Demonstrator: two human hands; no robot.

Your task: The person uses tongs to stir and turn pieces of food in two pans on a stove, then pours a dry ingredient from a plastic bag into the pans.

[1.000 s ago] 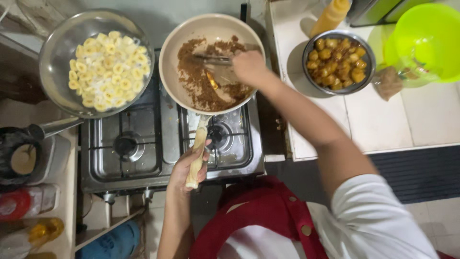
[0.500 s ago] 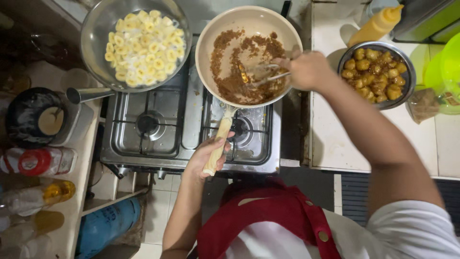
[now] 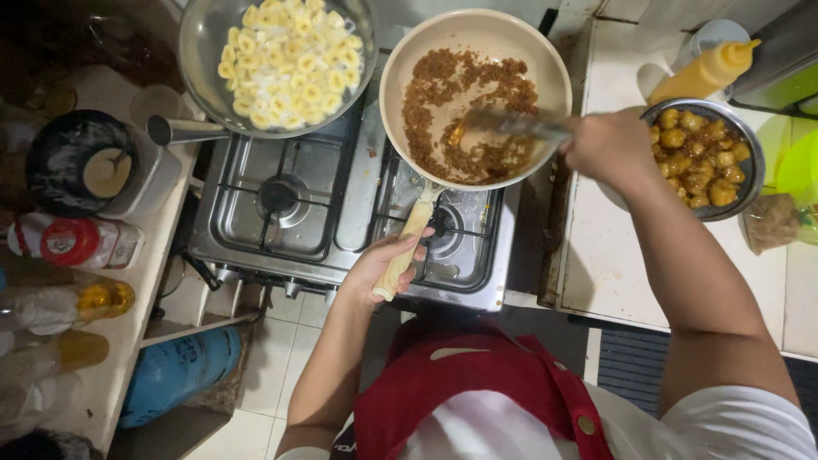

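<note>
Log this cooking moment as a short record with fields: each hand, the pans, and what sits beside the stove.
left hand: left hand grips the pale wooden handle of the cream round frying pan
right hand: right hand holds a metal utensil, blurred, in the brown crumbly mixture
other pan: steel pan of pale yellow slices, on the steel gas stove
right counter: metal bowl of glazed brown balls; yellow squeeze bottle
</note>
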